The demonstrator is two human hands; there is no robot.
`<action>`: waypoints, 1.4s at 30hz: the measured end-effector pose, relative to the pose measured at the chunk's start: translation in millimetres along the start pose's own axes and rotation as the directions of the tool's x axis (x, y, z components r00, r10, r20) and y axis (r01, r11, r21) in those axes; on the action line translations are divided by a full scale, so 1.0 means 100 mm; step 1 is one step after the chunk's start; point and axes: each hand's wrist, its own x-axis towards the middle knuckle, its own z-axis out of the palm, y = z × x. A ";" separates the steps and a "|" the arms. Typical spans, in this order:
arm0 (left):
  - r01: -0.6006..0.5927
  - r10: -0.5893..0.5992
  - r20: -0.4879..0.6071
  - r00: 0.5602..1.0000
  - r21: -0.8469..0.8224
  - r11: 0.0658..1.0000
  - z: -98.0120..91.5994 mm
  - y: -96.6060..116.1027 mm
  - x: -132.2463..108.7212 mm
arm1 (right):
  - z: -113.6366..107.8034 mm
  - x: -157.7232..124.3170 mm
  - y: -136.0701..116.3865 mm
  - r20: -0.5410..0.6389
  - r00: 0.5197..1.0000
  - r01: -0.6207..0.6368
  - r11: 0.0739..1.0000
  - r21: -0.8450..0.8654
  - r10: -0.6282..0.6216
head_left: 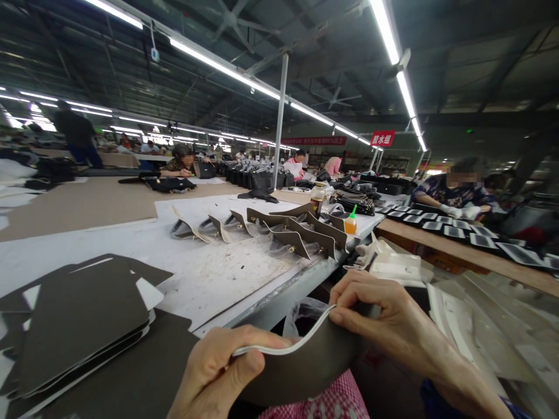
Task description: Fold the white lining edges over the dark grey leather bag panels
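Note:
A dark grey-brown panel (301,375) with a pale layered edge hangs between my two hands, low in the view. My left hand (222,366) pinches its left end, thumb below the edge and fingers above. At the other end my right hand (371,302) grips the same edge between thumb and curled fingers. The edge bends in an S shape from one hand to the other. On the table's left side lies a stack of flat grey-brown panels (87,320). Several folded grey-brown pieces (288,224) with small metal fittings stand in rows beyond my hands.
A small glue bottle (350,222) with a green tip and a dark jar (318,199) stand by the folded pieces. Pale panels (471,326) are piled to my right. Across the aisle, a gloved person (456,192) works over black pieces. The white table's edge (283,297) runs before me.

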 end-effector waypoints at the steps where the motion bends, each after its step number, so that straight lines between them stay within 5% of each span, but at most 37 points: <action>1: 0.040 -0.038 0.026 0.999 -0.060 0.997 0.01 -0.01 0.01 | -0.02 0.01 0.00 0.018 1.000 0.016 1.000 -0.011 -0.016; 6: 0.215 -0.096 0.335 0.937 -0.337 0.917 0.00 -0.02 0.18 | -0.16 0.02 -0.04 0.097 0.993 0.082 0.989 -0.120 -0.070; 10: 0.205 -0.150 0.459 0.876 -0.072 0.976 0.05 0.03 0.30 | -0.20 0.02 -0.12 0.164 0.974 0.202 0.935 -0.290 -0.159; 14: -0.042 -0.091 0.481 0.872 0.258 0.965 0.26 0.14 0.32 | -0.11 0.06 -0.16 0.207 0.966 0.226 0.897 -0.380 -0.155; 18: -0.262 0.101 0.380 0.920 0.400 0.878 0.48 0.09 0.29 | 0.04 0.09 -0.14 0.205 0.958 0.273 0.864 -0.423 -0.203; 21: -0.314 0.239 0.227 0.944 0.394 0.864 0.56 -0.06 0.29 | 0.19 0.07 -0.14 0.070 0.945 0.298 0.751 -0.589 -0.320; 24: -0.350 0.322 0.137 0.937 0.412 0.842 0.58 -0.18 0.32 | 0.33 0.02 -0.16 -0.032 0.930 0.221 0.626 -0.748 -0.367; 28: -0.397 0.406 0.077 0.910 0.439 0.806 0.58 -0.21 0.35 | 0.42 0.00 -0.15 0.022 0.952 0.204 0.577 -0.791 -0.307; 32: -0.473 0.475 0.100 0.874 0.397 0.787 0.56 -0.20 0.35 | 0.43 0.05 -0.11 0.035 0.955 0.217 0.615 -0.758 -0.294; 38: -0.382 0.430 0.024 0.902 0.506 0.773 0.48 -0.25 0.38 | 0.37 -0.04 -0.16 0.047 0.927 0.311 0.695 -0.648 -0.371; 42: -0.318 0.367 0.011 0.930 0.524 0.790 0.32 -0.23 0.37 | 0.17 -0.16 -0.10 -0.130 0.936 0.203 0.805 -0.558 -0.327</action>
